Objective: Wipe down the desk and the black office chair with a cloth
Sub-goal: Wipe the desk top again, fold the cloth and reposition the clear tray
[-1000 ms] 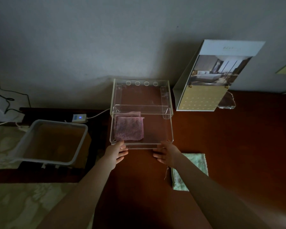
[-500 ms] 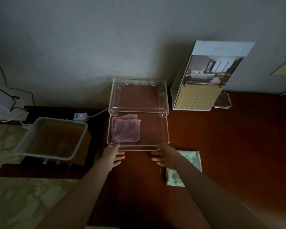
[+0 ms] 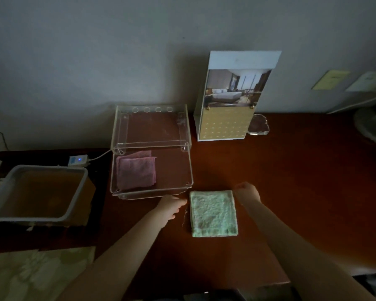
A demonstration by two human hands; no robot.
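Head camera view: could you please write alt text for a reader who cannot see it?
A person's left hand and right hand are at the far corners of a folded green cloth flat on a wooden desk; whether they grip it is unclear. Behind it, a clear tray holds a folded pink cloth.

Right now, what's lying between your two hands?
The green cloth lies on the desk between the left hand and right hand, in the head view.
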